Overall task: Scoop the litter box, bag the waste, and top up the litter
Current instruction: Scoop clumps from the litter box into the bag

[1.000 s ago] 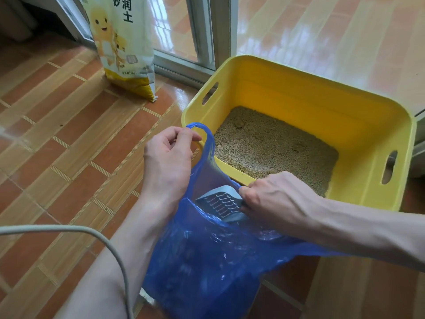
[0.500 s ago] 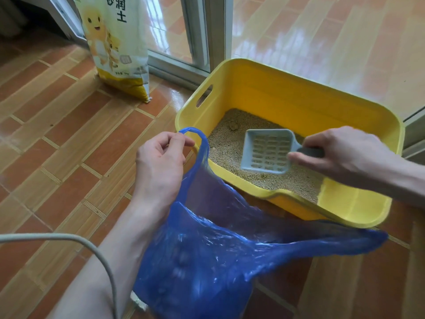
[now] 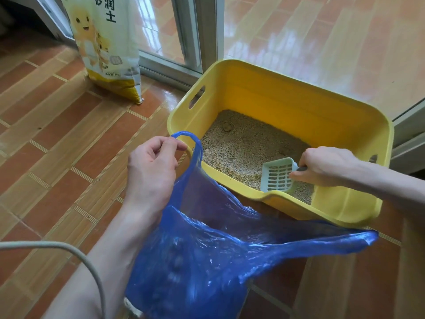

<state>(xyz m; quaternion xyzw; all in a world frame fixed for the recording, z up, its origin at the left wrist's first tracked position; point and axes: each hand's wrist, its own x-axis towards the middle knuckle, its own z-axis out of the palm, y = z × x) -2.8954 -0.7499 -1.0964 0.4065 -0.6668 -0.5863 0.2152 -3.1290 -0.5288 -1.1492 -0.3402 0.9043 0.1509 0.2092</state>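
1. The right hand (image 3: 326, 165) is closed around the dark handle of the pale scoop (image 3: 277, 178); the fingers cover most of the handle, so only a short piece of it shows beside the thumb
2. The slotted head of the scoop points away from this hand toward the near wall of the yellow box (image 3: 305, 107), and its front edge touches the litter (image 3: 243, 148) close to that wall
3. The litter spreads in front of and to the left of the right hand, and a small darker lump (image 3: 227, 127) lies in the far left corner, well apart from the scoop
4. The left hand (image 3: 150, 168) pinches one blue handle loop of the bag (image 3: 207, 256) between thumb and fingers, just beside the left corner of the box
5. The bag hangs below this hand and opens between the two hands; its other handle (image 3: 358, 239) lies loose on the floor under the right forearm
6. Dark shapes show through the blue plastic low in the bag, but they are blurred and I cannot tell what they are
7. The sack of litter (image 3: 108, 47) stands beyond the left hand, near the door frame (image 3: 202, 31), and its top is cut off by the picture edge
8. A grey cable (image 3: 76, 252) crosses the left forearm, and both its ends are out of view
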